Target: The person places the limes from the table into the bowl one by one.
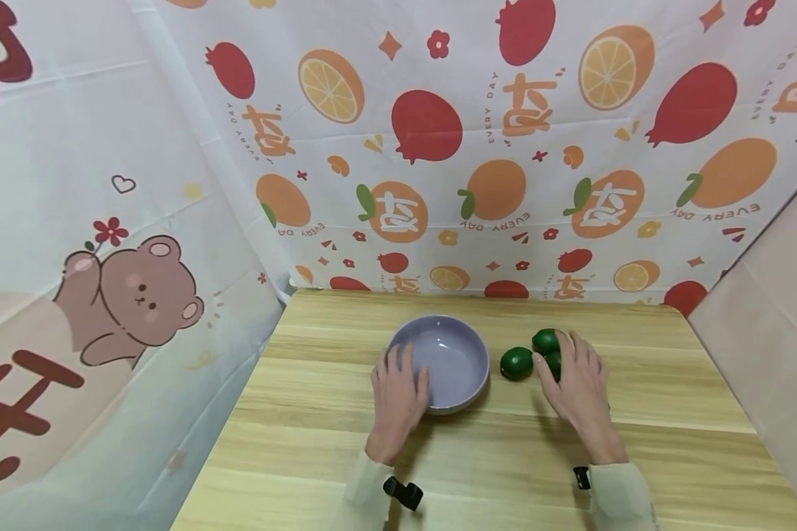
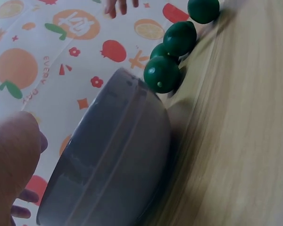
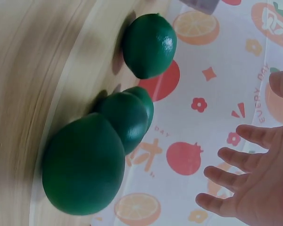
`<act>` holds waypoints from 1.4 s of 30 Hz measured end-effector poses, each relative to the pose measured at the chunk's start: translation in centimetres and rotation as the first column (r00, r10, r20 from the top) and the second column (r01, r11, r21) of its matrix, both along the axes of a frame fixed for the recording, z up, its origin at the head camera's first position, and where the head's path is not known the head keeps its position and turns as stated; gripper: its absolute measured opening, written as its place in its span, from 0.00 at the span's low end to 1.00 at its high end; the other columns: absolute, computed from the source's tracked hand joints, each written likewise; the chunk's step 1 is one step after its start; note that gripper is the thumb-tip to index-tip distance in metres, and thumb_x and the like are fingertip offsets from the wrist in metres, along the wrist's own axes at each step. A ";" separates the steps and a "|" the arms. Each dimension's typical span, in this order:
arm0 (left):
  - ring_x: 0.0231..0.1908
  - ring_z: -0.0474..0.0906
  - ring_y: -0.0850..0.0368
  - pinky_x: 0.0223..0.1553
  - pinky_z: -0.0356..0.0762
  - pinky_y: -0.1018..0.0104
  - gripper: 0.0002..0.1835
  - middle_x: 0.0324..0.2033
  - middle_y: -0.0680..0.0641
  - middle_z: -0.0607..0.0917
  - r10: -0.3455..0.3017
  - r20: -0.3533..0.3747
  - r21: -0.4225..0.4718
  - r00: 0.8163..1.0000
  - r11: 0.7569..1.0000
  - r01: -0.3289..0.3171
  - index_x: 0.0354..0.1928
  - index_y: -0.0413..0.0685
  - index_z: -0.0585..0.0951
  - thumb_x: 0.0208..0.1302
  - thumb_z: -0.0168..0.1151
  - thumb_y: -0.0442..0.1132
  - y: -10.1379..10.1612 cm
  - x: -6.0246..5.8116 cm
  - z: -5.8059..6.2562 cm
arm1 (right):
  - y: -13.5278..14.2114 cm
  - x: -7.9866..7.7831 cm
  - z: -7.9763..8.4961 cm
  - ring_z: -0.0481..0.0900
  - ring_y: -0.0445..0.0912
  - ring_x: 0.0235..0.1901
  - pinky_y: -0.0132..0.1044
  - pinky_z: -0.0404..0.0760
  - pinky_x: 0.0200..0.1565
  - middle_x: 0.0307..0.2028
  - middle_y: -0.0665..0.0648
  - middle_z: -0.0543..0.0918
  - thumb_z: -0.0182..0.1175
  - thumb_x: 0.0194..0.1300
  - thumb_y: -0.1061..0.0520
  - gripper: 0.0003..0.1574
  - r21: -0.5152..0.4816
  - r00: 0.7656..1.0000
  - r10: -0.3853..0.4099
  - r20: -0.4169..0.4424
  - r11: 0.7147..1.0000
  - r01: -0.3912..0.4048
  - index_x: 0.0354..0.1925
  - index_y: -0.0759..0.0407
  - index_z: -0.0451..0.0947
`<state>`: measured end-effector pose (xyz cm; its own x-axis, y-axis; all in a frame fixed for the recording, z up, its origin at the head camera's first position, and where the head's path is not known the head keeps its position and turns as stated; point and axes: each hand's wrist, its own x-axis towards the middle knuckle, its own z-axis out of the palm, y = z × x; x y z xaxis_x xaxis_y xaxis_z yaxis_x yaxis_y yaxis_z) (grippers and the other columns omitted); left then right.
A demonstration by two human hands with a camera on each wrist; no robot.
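A lavender-grey round bowl (image 1: 454, 369) stands upright on the wooden table. My left hand (image 1: 397, 394) is over its left side with relaxed fingers above the rim; contact is unclear. In the left wrist view the outer wall of the bowl (image 2: 108, 155) shows beside the thumb. Several dark green limes lie right of the bowl: one lime (image 1: 516, 363) nearest it, another lime (image 1: 546, 340) behind, others partly hidden by my right hand (image 1: 579, 387). In the right wrist view that hand's fingers are spread, apart from the closest lime (image 3: 85, 165).
The light wooden table (image 1: 292, 413) ends at a fruit-printed cloth (image 1: 438, 243) at the back. A bear-printed cloth (image 1: 139, 295) hangs on the left, and a pale plain panel (image 1: 770, 310) stands along the right edge.
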<state>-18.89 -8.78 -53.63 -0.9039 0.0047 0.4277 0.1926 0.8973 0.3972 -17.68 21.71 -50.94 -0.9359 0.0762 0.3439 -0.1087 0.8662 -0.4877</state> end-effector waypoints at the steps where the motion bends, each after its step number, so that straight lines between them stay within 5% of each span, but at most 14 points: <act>1: 0.67 0.68 0.30 0.64 0.69 0.35 0.27 0.63 0.31 0.76 0.002 -0.005 0.011 1.000 1.000 -0.002 0.68 0.44 0.73 0.72 0.56 0.47 -0.1 -0.1 0.0 | 0.1 0.0 0.0 0.58 0.72 0.69 0.74 0.55 0.63 0.71 0.74 0.62 0.50 0.76 0.36 0.41 0.001 1.000 -0.003 -0.003 1.000 0.003 0.72 0.63 0.61; 6: 0.65 0.70 0.30 0.62 0.73 0.35 0.26 0.63 0.30 0.76 0.002 -0.020 0.097 1.000 0.995 0.000 0.67 0.40 0.73 0.71 0.57 0.43 -0.7 -0.4 -0.2 | 0.9 0.2 0.0 0.57 0.71 0.70 0.74 0.55 0.63 0.72 0.74 0.61 0.49 0.76 0.35 0.42 0.010 1.000 -0.015 0.017 1.000 0.015 0.72 0.63 0.61; 13: 0.65 0.70 0.31 0.54 0.80 0.35 0.28 0.68 0.27 0.69 0.014 0.053 0.203 0.999 0.979 -0.024 0.71 0.40 0.69 0.72 0.55 0.42 -1.2 -0.6 -0.5 | 1.9 0.5 0.5 0.56 0.72 0.70 0.75 0.55 0.64 0.72 0.75 0.60 0.47 0.76 0.34 0.44 0.029 0.999 -0.026 0.044 0.999 0.025 0.73 0.64 0.60; 30: 0.65 0.74 0.32 0.63 0.75 0.39 0.30 0.71 0.33 0.70 -0.014 0.117 0.333 0.993 0.943 -0.026 0.76 0.38 0.62 0.74 0.51 0.34 -2.4 -1.2 -1.2 | 5.3 1.3 0.0 0.57 0.77 0.68 0.78 0.56 0.60 0.72 0.79 0.59 0.47 0.77 0.35 0.45 0.082 0.996 -0.031 0.079 0.996 0.025 0.73 0.67 0.59; 37: 0.65 0.74 0.32 0.66 0.73 0.39 0.26 0.66 0.31 0.75 -0.041 0.076 0.388 0.996 0.922 0.008 0.71 0.32 0.68 0.72 0.48 0.28 -3.0 -1.4 -1.4 | 6.9 1.7 -0.2 0.57 0.78 0.67 0.78 0.57 0.59 0.71 0.80 0.59 0.48 0.76 0.34 0.47 0.112 0.992 -0.044 0.122 0.993 0.031 0.73 0.68 0.58; 42: 0.66 0.73 0.35 0.67 0.72 0.40 0.26 0.66 0.33 0.77 -0.031 0.111 0.433 0.993 0.901 -0.020 0.71 0.36 0.69 0.73 0.46 0.29 -3.2 -1.6 -1.2 | 7.8 1.8 -0.3 0.58 0.79 0.66 0.79 0.59 0.58 0.71 0.81 0.59 0.49 0.76 0.34 0.47 0.127 0.987 -0.045 0.153 0.992 0.026 0.73 0.69 0.58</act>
<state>-20.49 -11.95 -54.79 -0.9464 -0.1529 0.2844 0.1280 0.6309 0.7652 -15.86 29.47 -51.24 -0.9762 0.0760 0.2031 -0.0081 0.9231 -0.3845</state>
